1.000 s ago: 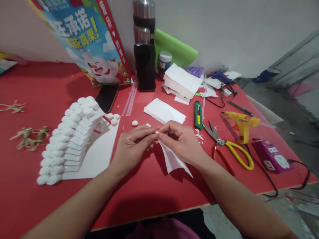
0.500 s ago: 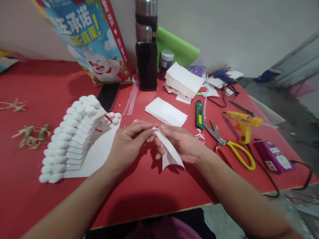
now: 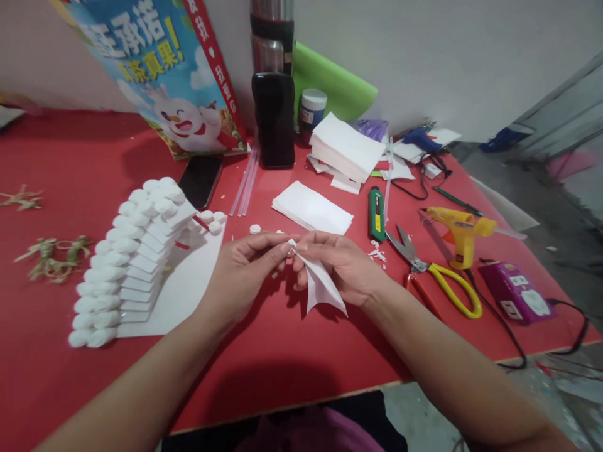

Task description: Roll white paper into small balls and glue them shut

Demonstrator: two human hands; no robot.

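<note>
My left hand [image 3: 247,267] pinches the gathered upper end of a white sheet of paper [image 3: 323,289] between thumb and fingers. On the other side, my right hand [image 3: 342,263] grips the same paper just below that end, and its loose lower part flares out beneath. Both hands are closed and meet above the red table [image 3: 282,351]. Left of them stands a white paper model [image 3: 141,270], a curved row of stepped folds edged with rounded white pieces on a white base. A stack of white paper [image 3: 311,207] lies just beyond my hands.
Right of my hands lie a green utility knife [image 3: 376,213], yellow-handled scissors [image 3: 433,276], a yellow glue gun [image 3: 459,232] and a purple power box [image 3: 516,292] with cords. Behind stand a black phone [image 3: 273,119], a jar [image 3: 313,113] and a printed bag [image 3: 174,81].
My hands stay together on the paper, its narrow end pinched more tightly. The whole view has shifted slightly, and a small white roll now shows beyond my left hand.
</note>
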